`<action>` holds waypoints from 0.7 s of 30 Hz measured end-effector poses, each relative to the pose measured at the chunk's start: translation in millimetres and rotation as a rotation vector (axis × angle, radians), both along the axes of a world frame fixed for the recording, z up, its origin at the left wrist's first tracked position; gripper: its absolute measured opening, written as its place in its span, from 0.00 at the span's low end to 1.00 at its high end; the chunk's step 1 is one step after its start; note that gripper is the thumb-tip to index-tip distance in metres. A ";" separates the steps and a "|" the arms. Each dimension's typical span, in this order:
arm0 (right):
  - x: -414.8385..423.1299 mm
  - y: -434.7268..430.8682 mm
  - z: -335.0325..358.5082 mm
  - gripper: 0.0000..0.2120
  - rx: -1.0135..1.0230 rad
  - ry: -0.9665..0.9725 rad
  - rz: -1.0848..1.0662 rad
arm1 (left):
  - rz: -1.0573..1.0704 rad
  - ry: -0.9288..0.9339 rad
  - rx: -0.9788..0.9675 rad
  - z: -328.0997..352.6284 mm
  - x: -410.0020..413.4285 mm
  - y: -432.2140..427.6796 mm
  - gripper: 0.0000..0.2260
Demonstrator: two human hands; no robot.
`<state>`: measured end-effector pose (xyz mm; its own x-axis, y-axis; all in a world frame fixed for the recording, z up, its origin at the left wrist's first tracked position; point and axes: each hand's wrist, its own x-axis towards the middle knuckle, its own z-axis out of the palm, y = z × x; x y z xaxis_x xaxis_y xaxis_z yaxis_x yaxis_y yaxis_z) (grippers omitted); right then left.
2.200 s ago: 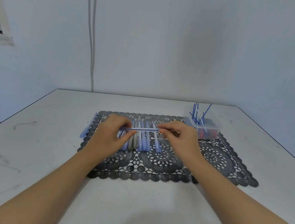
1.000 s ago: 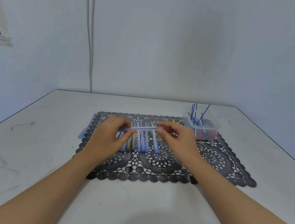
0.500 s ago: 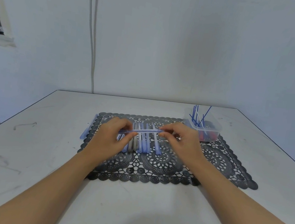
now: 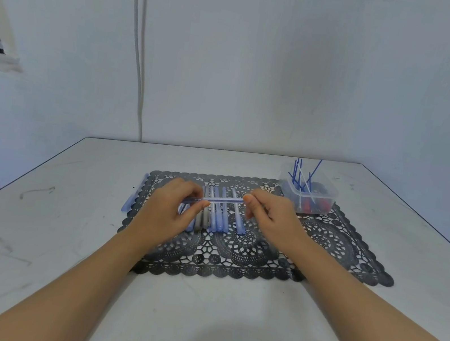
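A clear blue pen (image 4: 221,200) is held crosswise above the dark lace placemat (image 4: 333,245). My left hand (image 4: 168,214) pinches its left end between thumb and fingers. My right hand (image 4: 272,220) pinches its right end with thumb and forefinger. Beneath the held pen, a row of several blue and grey pens (image 4: 217,216) lies side by side on the mat, partly hidden by my left hand.
A clear plastic tub (image 4: 307,196) with thin blue refills and dark and red small parts stands at the mat's back right corner. One blue pen (image 4: 132,198) lies off the mat's left edge. The white table (image 4: 193,314) meets walls behind and to the right.
Both hands have kept hold of the pen over the row. The hands have shifted only slightly, with the pen's right end a little higher than before.
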<state>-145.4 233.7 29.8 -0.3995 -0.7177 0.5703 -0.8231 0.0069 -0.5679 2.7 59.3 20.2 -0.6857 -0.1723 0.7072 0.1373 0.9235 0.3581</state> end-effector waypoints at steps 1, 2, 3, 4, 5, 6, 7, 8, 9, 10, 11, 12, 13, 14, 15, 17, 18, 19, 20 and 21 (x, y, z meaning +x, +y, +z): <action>-0.3 -0.4 -0.5 0.17 0.007 -0.006 -0.002 | 0.003 -0.001 -0.004 -0.1 -0.3 -0.3 0.11; -0.5 -0.7 -0.6 0.15 0.011 -0.008 -0.004 | 0.006 -0.002 -0.008 -0.2 -0.6 -0.8 0.11; -1.1 -0.7 -0.9 0.14 0.008 -0.011 -0.006 | 0.006 -0.004 -0.011 -0.1 -0.7 -1.2 0.12; -1.9 -0.5 -1.0 0.12 -0.001 -0.015 -0.009 | 0.004 -0.005 -0.013 0.1 -0.7 -1.7 0.13; -2.7 -0.3 -1.3 0.11 -0.016 -0.018 -0.012 | 0.001 -0.006 -0.014 0.1 -0.7 -2.1 0.13; -3.1 -0.2 -1.2 0.09 -0.032 -0.017 -0.015 | -0.001 -0.007 -0.016 0.3 -0.3 -2.2 0.14; -3.9 0.0 -1.7 0.07 -0.049 -0.009 -0.018 | -0.001 -0.010 -0.020 -0.1 -0.3 -2.0 0.15; -4.7 0.1 -1.4 0.05 -0.066 0.010 -0.020 | -0.002 -0.011 -0.026 -0.1 -0.1 -1.8 0.15; -5.8 -0.1 -1.4 0.05 -0.083 0.040 -0.021 | -0.005 -0.011 -0.027 -0.3 0.0 -1.8 0.16; -6.5 -0.3 -1.6 0.06 -0.099 0.079 -0.019 | -0.010 -0.011 -0.024 -0.5 0.0 -1.9 0.16; -7.3 -0.7 -2.2 0.08 -0.112 0.118 -0.017 | -0.013 -0.013 -0.020 -0.8 0.1 -2.4 0.16; -7.8 -0.8 -2.9 0.10 -0.124 0.150 -0.015 | -0.018 -0.018 -0.020 -1.1 0.1 -3.0 0.16; -8.5 -0.8 -3.4 0.10 -0.137 0.175 -0.013 | -0.023 -0.026 -0.022 -1.0 0.1 -3.2 0.15; -8.8 -0.6 -3.7 0.10 -0.151 0.196 -0.011 | -0.031 -0.033 -0.023 -0.8 0.2 -3.3 0.14; -9.0 -0.4 -4.1 0.09 -0.171 0.215 -0.008 | -0.039 -0.037 -0.021 -0.4 0.8 -2.9 0.13; -8.4 0.2 -3.2 0.07 -0.216 0.261 0.003 | -0.046 -0.048 -0.001 0.6 1.9 -2.1 0.13; -8.1 0.5 -2.2 0.07 -0.231 0.283 0.007 | -0.050 -0.060 0.018 0.7 2.3 -1.8 0.15; -8.2 0.7 -1.2 0.06 -0.239 0.301 0.010 | -0.052 -0.078 0.040 0.2 2.5 -1.7 0.16; -8.5 0.7 -0.4 0.06 -0.243 0.315 0.013 | -0.053 -0.102 0.061 -0.2 2.9 -1.2 0.16; -8.9 0.9 -0.1 0.06 -0.244 0.324 0.017 | -0.050 -0.132 0.079 -0.9 2.9 -0.8 0.15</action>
